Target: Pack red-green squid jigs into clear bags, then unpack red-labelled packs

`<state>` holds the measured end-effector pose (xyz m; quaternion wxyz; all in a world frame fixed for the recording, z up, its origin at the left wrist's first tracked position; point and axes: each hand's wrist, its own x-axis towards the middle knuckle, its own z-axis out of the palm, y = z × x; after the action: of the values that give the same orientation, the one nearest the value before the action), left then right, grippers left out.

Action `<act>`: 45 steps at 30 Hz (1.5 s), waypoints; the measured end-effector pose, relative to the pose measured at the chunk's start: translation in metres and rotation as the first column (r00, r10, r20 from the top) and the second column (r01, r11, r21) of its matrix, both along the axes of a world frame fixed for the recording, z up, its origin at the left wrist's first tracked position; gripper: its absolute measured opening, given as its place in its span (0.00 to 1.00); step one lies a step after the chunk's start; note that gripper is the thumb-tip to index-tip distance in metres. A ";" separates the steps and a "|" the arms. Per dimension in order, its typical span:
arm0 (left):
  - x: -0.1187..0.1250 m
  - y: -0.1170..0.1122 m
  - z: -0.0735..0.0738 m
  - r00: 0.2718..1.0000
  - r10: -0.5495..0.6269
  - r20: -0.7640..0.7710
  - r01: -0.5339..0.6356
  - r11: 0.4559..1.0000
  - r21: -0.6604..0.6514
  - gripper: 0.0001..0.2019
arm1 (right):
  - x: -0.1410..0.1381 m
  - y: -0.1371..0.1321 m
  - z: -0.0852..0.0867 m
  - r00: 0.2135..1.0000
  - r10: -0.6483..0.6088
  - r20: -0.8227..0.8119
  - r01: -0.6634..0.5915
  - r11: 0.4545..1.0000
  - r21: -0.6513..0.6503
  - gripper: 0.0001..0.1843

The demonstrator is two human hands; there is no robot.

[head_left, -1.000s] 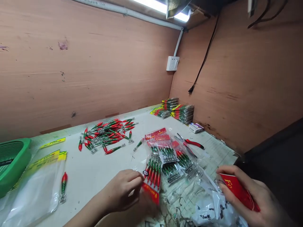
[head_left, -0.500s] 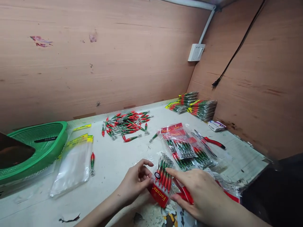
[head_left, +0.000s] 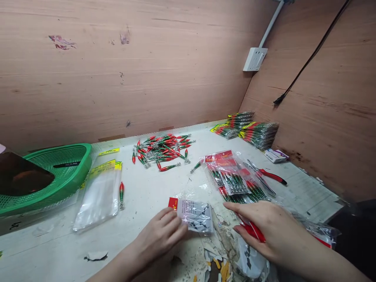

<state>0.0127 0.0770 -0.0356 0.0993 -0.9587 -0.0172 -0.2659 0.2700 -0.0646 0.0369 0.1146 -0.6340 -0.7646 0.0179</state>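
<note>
A clear packet [head_left: 195,214] with a red header lies flat on the table, its printed back facing up. My left hand [head_left: 164,231] is closed at the packet's lower left edge, fingers curled over it; the fingertips' undersides are hidden. To the right, my right hand [head_left: 261,231] is apart from the packet, its fingers wrapped round a red-handled tool [head_left: 254,231] whose working end I cannot make out. Just beyond it are red-headed packets [head_left: 232,172] of red and green squid jigs. Loose jigs [head_left: 164,149] form a pile farther back.
On the left are a green basket [head_left: 85,164] and clear bags [head_left: 100,196] with yellow tops, beside a single jig [head_left: 121,194]. Stacked jig packs [head_left: 258,133], a small white box [head_left: 276,155] and red-handled pliers [head_left: 273,176] lie at right. Paper scraps [head_left: 220,268] lie near the front.
The packet has been turned over from its jig side to its printed back. My right hand has moved off it to the right; my left hand has closed at its edge. The view has shifted.
</note>
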 end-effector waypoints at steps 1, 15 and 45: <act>-0.001 0.005 -0.006 0.999 0.048 0.023 -0.047 0.998 -0.034 0.10 | -0.003 0.003 -0.002 1.000 0.026 -0.005 -0.027 0.999 -0.039 0.19; 0.015 0.023 -0.005 0.967 0.054 0.248 0.183 0.526 -0.831 0.09 | -0.033 0.051 0.005 0.903 0.374 -0.213 -0.426 0.844 -0.325 0.18; 0.028 0.035 0.044 0.915 0.314 0.254 0.151 0.316 -0.936 0.10 | -0.055 0.080 0.040 0.690 0.385 -0.613 -0.443 0.894 0.064 0.14</act>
<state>0.0407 0.1120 0.0082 -0.4699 -0.7577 -0.2378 -0.3855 0.2154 0.0157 0.0765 0.3199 -0.4091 -0.8070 0.2810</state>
